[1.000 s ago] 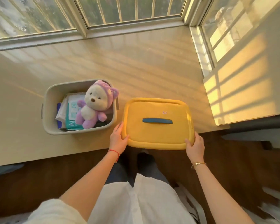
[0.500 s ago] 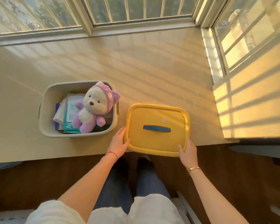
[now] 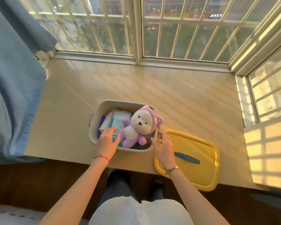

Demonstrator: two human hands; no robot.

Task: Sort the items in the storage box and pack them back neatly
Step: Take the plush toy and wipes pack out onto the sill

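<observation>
Curtain: a blue curtain [image 3: 15, 88] hangs down the left side of the frame, its lower end resting on the sill [image 3: 177, 95].
Storage box: the grey box [image 3: 94, 127] sits on the sill in the middle of the frame, uncovered, with packets [image 3: 116, 121] stacked inside on its left.
My left hand: my left hand [image 3: 107, 141] reaches over the box's near left edge, fingers loosely spread above the packets, gripping nothing.
Plush bear: the purple bear [image 3: 139, 126] lies in the right part of the box.
My right hand: my right hand [image 3: 164, 146] hovers by the box's right rim, fingers relaxed, holding nothing.
Lid: the yellow lid [image 3: 201, 169] lies flat on the sill at lower right, just beside the box.
</observation>
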